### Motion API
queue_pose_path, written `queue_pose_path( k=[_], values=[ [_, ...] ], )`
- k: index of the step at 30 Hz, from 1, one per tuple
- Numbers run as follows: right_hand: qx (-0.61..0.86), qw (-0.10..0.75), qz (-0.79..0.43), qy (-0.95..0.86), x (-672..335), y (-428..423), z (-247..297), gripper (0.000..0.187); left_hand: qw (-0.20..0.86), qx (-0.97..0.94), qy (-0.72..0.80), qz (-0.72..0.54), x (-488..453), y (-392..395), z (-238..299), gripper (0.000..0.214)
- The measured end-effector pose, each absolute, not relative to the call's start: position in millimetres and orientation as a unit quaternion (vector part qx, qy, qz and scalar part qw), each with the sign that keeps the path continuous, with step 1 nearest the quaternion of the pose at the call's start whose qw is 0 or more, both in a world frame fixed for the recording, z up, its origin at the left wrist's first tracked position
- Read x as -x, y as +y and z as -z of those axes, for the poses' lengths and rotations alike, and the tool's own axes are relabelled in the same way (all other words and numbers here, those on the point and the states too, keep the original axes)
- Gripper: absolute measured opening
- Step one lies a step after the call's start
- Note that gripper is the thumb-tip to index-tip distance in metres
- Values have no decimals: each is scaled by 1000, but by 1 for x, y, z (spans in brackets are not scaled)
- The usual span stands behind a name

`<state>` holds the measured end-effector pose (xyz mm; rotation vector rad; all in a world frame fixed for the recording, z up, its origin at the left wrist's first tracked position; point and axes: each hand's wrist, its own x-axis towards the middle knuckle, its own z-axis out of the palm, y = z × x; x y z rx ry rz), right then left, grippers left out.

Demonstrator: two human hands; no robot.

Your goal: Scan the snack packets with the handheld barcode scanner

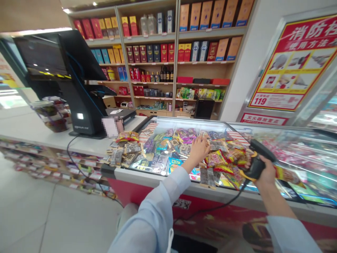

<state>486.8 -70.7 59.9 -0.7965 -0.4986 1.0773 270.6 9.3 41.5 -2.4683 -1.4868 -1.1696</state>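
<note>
My left hand (198,150) reaches out over the glass-topped chest freezer (147,174), its fingers stretched across loose snack packets and touching some of them. I cannot make out a packet gripped in it. In my right hand (268,173) is a black and yellow barcode scanner (256,166), its cable hanging down to the left. Between the hands lie red and yellow snack bags (217,159), partly overlapping. Small silver-brown packets (207,176) lie at the front edge, below my left hand. Another yellow bag (289,175) shows behind my right wrist.
More brown packets (123,154) are piled at the freezer's left end. A checkout terminal (84,105) and stacked plastic tubs (52,116) stand on the white counter (23,123). Shelves (151,37) of boxed bottles line the back. The scanner cable (223,205) crosses the freezer's front.
</note>
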Motion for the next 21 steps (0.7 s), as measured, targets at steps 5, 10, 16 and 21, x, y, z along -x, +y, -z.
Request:
queue_pose_path(
  k=[5, 10, 16, 21],
  values=[
    [349, 723, -533, -266, -449, -69, -70, 17, 25, 754, -509, 415, -213, 25, -54, 57],
    [348, 658, -606, -280, -389, -52, -71, 18, 58, 710, -535, 454, -116, 33, -56, 55],
    [349, 590, -661, -304, -314, -19, -55, 19, 41, 688, -563, 457, -51, 43, -29, 53],
    [366, 592, -658, -289, -271, 1, -36, 16, 11, 742, -542, 395, -52, 57, -3, 49]
  ],
)
